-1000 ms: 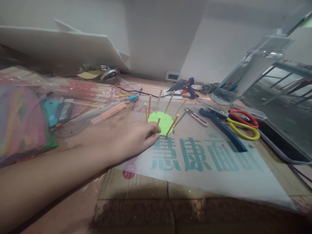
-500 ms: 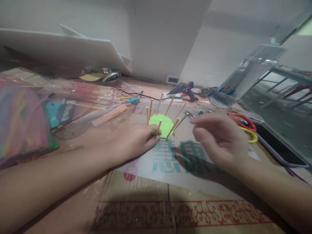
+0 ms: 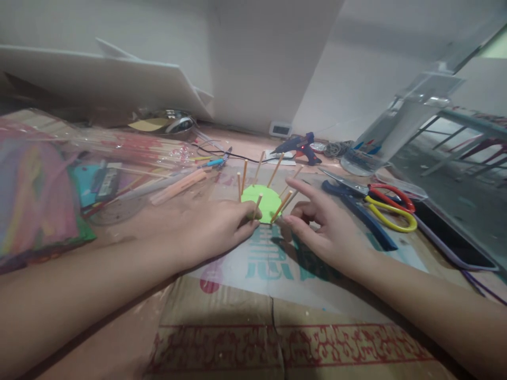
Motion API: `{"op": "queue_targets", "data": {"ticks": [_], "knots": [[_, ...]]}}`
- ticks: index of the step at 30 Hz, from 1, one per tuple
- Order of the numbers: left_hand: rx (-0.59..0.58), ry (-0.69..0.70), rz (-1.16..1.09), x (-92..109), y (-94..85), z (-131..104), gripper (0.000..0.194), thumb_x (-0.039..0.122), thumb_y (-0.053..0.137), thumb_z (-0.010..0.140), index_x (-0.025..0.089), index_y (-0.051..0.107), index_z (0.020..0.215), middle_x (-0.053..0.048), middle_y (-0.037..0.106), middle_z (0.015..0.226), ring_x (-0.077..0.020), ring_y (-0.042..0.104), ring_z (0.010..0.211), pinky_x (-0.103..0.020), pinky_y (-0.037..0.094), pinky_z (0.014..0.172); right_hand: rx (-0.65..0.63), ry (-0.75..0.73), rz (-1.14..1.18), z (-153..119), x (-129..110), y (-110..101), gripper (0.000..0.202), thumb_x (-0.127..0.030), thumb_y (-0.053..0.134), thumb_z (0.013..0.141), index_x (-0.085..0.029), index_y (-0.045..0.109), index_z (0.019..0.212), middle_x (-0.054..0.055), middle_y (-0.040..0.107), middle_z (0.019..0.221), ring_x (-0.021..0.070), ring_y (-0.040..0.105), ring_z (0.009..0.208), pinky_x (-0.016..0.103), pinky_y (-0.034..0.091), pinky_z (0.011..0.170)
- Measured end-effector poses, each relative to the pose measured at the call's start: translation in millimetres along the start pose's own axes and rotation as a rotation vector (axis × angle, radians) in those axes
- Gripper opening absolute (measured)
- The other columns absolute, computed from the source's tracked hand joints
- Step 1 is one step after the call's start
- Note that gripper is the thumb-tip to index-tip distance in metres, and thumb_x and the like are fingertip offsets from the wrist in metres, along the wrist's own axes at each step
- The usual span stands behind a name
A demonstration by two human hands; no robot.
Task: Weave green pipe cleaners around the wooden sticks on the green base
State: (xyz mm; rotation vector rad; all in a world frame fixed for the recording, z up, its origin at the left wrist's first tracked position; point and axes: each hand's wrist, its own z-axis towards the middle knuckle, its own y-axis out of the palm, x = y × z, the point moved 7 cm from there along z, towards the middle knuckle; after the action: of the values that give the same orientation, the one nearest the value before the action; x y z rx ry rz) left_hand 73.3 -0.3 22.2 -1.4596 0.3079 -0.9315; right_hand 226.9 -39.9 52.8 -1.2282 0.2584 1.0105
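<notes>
A bright green disc lies on a whitish plastic sheet, with several thin wooden sticks standing around its edge, some of them leaning. My left hand is closed at the disc's near left edge, thumb and forefinger pinching around the foot of one short stick. Just right of the disc is my right hand, its forefinger stretched out and its thumb apart from it. That thumb is close to the leaning sticks at the right edge; whether it touches them I cannot tell. Nothing shows between its fingers.
Scissors and blue-handled pliers lie right of my right hand, beside a phone. Behind the disc are a glue gun with a red light and a clear bottle. Bagged craft supplies fill the left.
My right hand has moved left and toward the disc, its forefinger extending. The scissors and pliers it partly covered now show. My left hand stays at the stick.
</notes>
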Motion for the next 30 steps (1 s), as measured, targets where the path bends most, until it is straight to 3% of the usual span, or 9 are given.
{"op": "queue_targets", "data": {"ticks": [11, 22, 30], "knots": [[-0.017, -0.021, 0.016, -3, 2.6, 1, 0.025, 0.038, 0.047, 0.096, 0.023, 0.066, 0.1, -0.004, 0.074, 0.091, -0.023, 0.068, 0.082, -0.032, 0.041, 0.065, -0.049, 0.124, -0.06, 3, 13, 13, 0.033, -0.034, 0.055, 0.094, -0.015, 0.065, 0.119, -0.001, 0.063, 0.066, 0.0126, 0.055, 0.057, 0.026, 0.042, 0.056], [0.005, -0.011, 0.021, -2, 3.2, 2, 0.023, 0.037, 0.049, 0.095, 0.024, 0.067, 0.1, -0.002, 0.073, 0.086, -0.0215, 0.067, 0.078, -0.03, 0.038, 0.063, -0.02, 0.138, -0.204, 7, 19, 12, 0.014, -0.028, 0.06, 0.091, -0.019, 0.069, 0.095, -0.003, 0.063, 0.063, 0.011, 0.053, 0.055, 0.023, 0.036, 0.054], [0.022, 0.004, 0.018, -2, 1.5, 2, 0.022, 0.036, 0.049, 0.095, 0.024, 0.067, 0.101, -0.001, 0.074, 0.087, -0.0217, 0.067, 0.078, -0.03, 0.038, 0.063, -0.066, 0.156, -0.24, 8, 23, 15, 0.012, -0.026, 0.059, 0.091, -0.02, 0.069, 0.091, -0.002, 0.068, 0.071, 0.0124, 0.058, 0.063, 0.024, 0.038, 0.06]]}}
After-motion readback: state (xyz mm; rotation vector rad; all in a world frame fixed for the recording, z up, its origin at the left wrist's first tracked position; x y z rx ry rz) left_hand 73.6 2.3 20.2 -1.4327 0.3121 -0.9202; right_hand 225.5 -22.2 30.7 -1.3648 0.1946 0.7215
